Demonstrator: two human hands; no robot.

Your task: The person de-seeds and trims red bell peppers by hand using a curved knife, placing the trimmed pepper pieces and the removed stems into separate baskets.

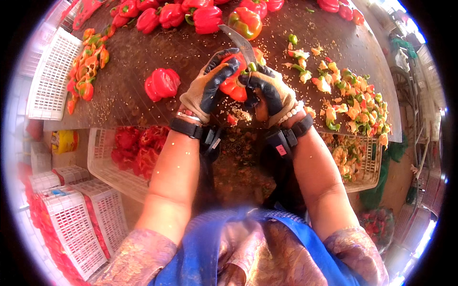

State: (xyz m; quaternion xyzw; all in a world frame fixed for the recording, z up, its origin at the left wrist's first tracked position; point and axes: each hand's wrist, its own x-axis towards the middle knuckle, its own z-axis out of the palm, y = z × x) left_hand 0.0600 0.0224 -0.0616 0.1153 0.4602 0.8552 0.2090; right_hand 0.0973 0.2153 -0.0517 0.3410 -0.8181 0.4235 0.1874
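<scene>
My left hand (214, 80), in a tan and black work glove, grips a red-orange bell pepper (234, 87) over the table's near edge. In my right hand (270, 91), gloved alike, is a knife with a curved blade (240, 43); its tip points up and away to the left. A green stem (252, 67) shows between the right fingers and the pepper. The knife's handle is hidden by the glove. Left of my hands lies a red bell pepper (162, 84). Just beyond the blade sits a red and green pepper (245, 23).
Whole red peppers (207, 19) line the far side of the brown table (128, 64). Cut peppers (86, 68) lie at left, cut-off cores and stems (352, 96) at right. Plastic crates (94, 157) (375, 161) stand below the near edge, with more crates (71, 228) at lower left.
</scene>
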